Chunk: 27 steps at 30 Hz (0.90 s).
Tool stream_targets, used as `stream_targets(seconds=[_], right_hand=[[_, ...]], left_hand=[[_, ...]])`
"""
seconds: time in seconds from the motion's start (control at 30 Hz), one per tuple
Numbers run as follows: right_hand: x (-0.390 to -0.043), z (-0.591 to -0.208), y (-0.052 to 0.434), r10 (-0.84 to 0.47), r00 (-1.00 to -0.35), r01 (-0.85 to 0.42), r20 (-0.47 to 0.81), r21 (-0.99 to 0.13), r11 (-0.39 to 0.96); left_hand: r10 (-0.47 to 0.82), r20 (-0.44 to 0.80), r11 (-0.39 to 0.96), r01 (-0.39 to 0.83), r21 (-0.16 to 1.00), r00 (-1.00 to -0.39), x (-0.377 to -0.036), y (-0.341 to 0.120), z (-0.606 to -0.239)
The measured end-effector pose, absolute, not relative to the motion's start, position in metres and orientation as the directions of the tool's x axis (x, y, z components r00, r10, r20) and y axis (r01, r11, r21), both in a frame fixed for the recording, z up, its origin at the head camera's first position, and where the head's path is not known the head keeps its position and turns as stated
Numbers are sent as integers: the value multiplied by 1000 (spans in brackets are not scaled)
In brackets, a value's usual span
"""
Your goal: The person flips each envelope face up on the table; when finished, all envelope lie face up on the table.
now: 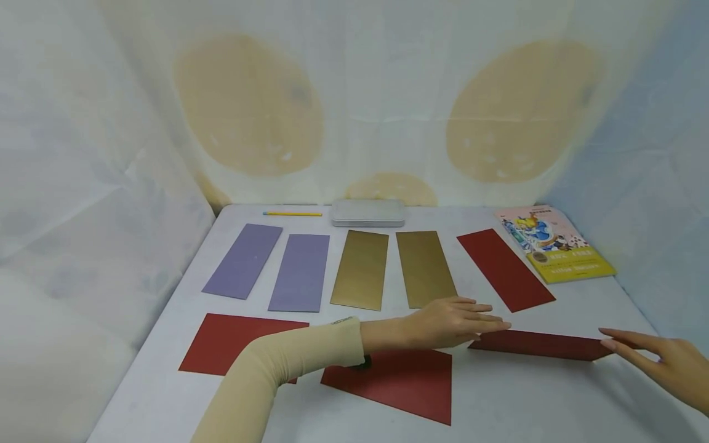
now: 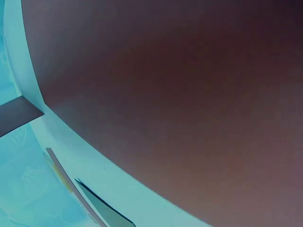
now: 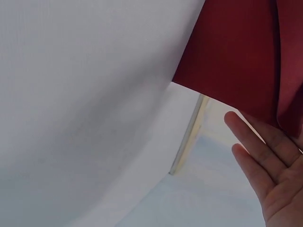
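Observation:
A long red paper strip point(image 1: 540, 344) lies on the white table point(image 1: 554, 406) at the front right. My left hand point(image 1: 476, 323), on a beige-sleeved arm reaching across, lies flat with straight fingers on the strip's left end. My right hand point(image 1: 626, 344) touches the strip's right end with straight fingers. In the right wrist view the red paper point(image 3: 236, 52) lies just beyond my open fingers point(image 3: 265, 165). The left wrist view is filled by a dark reddish blur.
Two more red sheets point(image 1: 238, 341) point(image 1: 399, 381) lie in front. Behind are two purple strips point(image 1: 301, 271), two gold strips point(image 1: 362, 269) and a red strip point(image 1: 504, 269). A yellow pencil point(image 1: 292, 214), a silver tin point(image 1: 368, 213) and a book point(image 1: 556, 243) sit at the back.

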State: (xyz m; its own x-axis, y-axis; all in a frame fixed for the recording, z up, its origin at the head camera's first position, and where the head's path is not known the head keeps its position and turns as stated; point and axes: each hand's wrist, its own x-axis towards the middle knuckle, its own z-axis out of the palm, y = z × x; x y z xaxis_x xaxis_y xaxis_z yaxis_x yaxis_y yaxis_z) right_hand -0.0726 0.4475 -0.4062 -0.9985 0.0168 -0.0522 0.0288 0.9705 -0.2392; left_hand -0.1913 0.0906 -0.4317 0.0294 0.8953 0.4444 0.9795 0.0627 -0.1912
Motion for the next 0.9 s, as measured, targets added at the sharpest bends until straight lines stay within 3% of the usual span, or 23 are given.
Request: stream_targets(seconds=[0.13,0.27,0.37,0.5,0.67,0.9], right_hand=[[-73,-412,448,5,-1000,1,15,-266,964],[-70,-417,448,-10,-987,-54,160,-275,960],[-66,-419,450,-69,-928,-169,366,-249,954],[-64,-423,454,-129,-858,-255,498,-194,947],[-67,-427,455,-125,-888,-244,443,-222,944],[-76,-427,457,-136,-938,-215,319,-228,950]], left_hand=[[899,438,58,989,-134,6,-195,93,-434],[899,437,71,995,-72,-33,-198,95,-434],[896,441,89,994,-64,-52,-200,95,-432],[896,437,127,989,-73,-82,-203,96,-431],[901,412,169,984,-52,-133,-208,98,-431],[904,344,230,968,104,-252,-215,102,-429]])
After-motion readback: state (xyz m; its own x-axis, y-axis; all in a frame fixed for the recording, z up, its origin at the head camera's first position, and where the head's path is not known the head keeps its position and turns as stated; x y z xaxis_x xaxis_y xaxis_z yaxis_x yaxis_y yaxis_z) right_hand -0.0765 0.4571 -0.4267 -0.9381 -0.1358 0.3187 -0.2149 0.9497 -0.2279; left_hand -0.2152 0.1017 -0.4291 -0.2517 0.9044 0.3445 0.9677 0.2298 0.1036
